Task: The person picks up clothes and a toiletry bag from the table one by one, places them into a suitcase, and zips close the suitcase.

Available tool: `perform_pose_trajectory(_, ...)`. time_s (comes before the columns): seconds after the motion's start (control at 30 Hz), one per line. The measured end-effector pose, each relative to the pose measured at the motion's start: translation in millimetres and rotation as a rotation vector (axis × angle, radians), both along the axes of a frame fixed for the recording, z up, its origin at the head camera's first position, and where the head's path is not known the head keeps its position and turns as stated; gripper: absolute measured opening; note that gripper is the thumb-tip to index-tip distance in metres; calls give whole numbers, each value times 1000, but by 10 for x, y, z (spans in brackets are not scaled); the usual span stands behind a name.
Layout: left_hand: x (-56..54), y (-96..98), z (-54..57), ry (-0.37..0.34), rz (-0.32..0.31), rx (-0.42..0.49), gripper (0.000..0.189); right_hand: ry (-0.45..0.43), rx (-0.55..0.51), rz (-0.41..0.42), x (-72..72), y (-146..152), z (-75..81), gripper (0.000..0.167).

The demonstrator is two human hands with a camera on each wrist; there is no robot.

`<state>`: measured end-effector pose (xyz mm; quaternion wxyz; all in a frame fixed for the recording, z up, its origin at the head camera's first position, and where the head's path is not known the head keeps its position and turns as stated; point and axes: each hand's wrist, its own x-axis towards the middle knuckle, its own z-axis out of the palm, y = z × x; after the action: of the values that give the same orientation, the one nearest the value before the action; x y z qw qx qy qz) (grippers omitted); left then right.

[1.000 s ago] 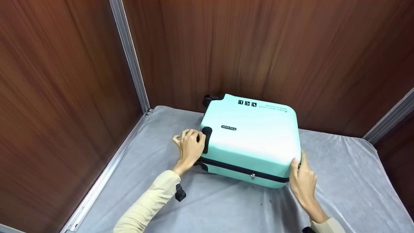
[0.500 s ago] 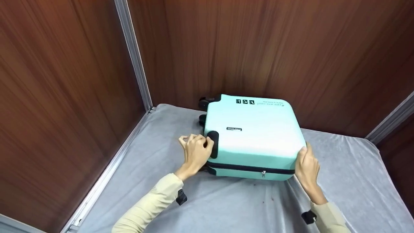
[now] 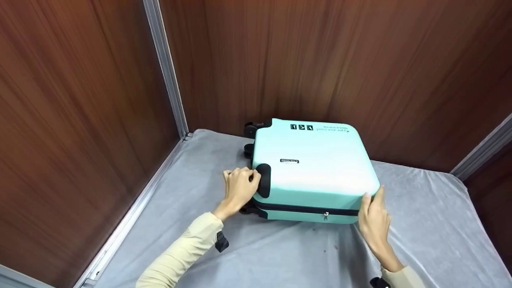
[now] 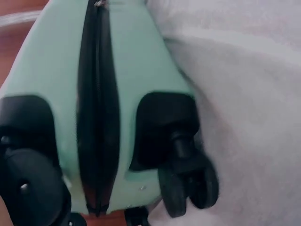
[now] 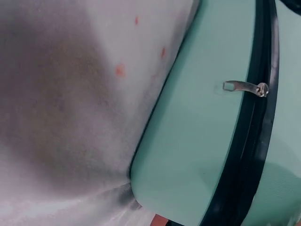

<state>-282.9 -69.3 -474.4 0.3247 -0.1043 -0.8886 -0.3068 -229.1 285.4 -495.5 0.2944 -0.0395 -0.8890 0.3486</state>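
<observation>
A mint-green hard-shell suitcase lies flat on the grey cloth, its black wheels to the left. My left hand grips its near-left corner with curled fingers, by the black corner guard; the wheel there is mostly hidden in the head view. In the left wrist view, that upper wheel and a lower wheel flank the black zipper band. My right hand holds the near-right corner, thumb towards the front and fingers along the right side. A metal zipper pull hangs on the front side.
Grey cloth covers the surface and wrinkles near the suitcase's right end. A brown wood-grain panel stands close behind the suitcase, another to the left. Metal posts mark the corners.
The suitcase has turned slightly, its near-right corner going away from me and its near-left corner shifting right. Both hands have stayed on it. In the last half second, only small shifts show.
</observation>
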Motion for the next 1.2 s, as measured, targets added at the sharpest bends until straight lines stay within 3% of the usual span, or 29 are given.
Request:
perform_pose_trajectory(0.2,68,52,75,33,-9,-18,44,-50,-7,16,-42,32,94,59)
perform_pose_trajectory(0.47,268,274,89,69,-25,-116,45,-56,-27,59,-367,272,110,59)
perform_pose_trajectory(0.6,284,274,107,61,-31,-93,42,-66,-30,52,-330,280,117,60)
perform_pose_trajectory(0.7,239,221,151,45,-50,-46,39,-65,-19,42,-230,238,120,60)
perform_pose_trajectory(0.83,50,116,191,8,-118,72,42,-113,-17,36,-93,141,108,67)
perform_pose_trajectory(1.0,-211,-4,81,-102,-191,228,47,-155,-6,59,8,3,69,71)
perform_pose_trajectory(1.1,-250,-22,-2,-173,-230,271,50,-154,4,78,25,-49,47,72)
perform_pose_trajectory(1.2,-238,-1,-38,-184,-272,308,53,-137,13,83,11,-74,43,73)
